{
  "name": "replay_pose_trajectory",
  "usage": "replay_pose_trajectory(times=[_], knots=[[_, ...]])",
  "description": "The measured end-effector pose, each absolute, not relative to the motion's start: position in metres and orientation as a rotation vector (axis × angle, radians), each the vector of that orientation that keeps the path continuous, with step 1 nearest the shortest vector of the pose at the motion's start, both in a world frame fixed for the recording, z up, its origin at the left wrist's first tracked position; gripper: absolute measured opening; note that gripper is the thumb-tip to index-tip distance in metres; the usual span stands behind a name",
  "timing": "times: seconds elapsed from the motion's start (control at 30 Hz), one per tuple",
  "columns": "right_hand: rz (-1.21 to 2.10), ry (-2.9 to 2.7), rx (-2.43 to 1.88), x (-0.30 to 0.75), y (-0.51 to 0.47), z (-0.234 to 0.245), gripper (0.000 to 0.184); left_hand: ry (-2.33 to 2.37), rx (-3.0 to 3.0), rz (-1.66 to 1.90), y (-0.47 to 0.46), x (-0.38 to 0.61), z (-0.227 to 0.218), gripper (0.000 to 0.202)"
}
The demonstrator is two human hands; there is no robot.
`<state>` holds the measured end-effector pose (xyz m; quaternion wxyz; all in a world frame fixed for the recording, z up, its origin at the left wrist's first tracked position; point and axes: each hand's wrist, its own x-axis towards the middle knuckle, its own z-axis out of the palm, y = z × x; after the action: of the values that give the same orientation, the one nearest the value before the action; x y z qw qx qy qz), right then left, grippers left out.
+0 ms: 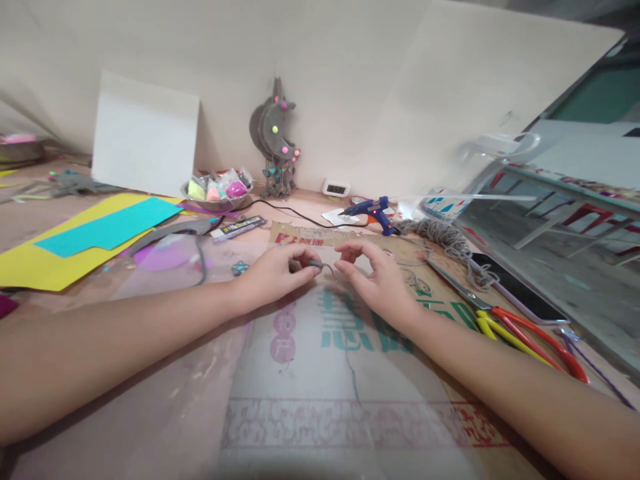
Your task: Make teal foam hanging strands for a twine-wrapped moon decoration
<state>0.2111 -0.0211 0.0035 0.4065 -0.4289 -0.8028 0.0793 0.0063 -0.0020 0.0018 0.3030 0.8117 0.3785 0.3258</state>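
My left hand (280, 272) pinches a short length of grey-green yarn (327, 266) between thumb and fingertips. The yarn's free end curves toward my right hand (377, 277). There the thumb and index finger stand a little apart, close to that end, and I see nothing clearly between them. Both hands hover over a clear plastic sheet (190, 373) laid on printed cardboard (480, 427). A small teal flower-shaped piece (240, 268) lies just beyond my left wrist. One thin dark strand (354, 377) trails down the sheet below my right hand.
At the right are orange-and-yellow-handled scissors (530, 333), a phone (520, 287) and a heap of grey yarn (450, 241). A blue glue gun (373, 212) lies behind my hands. Yellow foam sheet (45, 270) is at left. A decorated grey moon (274, 130) stands against the wall.
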Motion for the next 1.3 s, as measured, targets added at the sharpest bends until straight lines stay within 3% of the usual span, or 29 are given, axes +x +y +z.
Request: replay_pose_trajectory(times=[0.13, 0.33, 0.6, 1.3], knots=[[0.203, -2.164, -1.054, 0.2112, -0.0189, 0.0019, 0.021, 0.98, 2.158, 0.864, -0.0021, 0.007, 0.003, 0.014], [0.26, -2.17, -1.15, 0.2102, -0.019, 0.0014, 0.007, 0.963, 2.115, 0.814, -0.0023, 0.0065, 0.0044, 0.021], [0.253, -2.083, -1.091, 0.2123, -0.0227, -0.001, 0.019, 0.939, 2.1, 0.813, 0.0036, 0.0052, -0.0003, 0.022], [0.14, -2.199, -0.951, 0.2098, -0.0211, 0.003, 0.01, 0.898, 2.172, 0.702, 0.0012, 0.0056, -0.0006, 0.025]])
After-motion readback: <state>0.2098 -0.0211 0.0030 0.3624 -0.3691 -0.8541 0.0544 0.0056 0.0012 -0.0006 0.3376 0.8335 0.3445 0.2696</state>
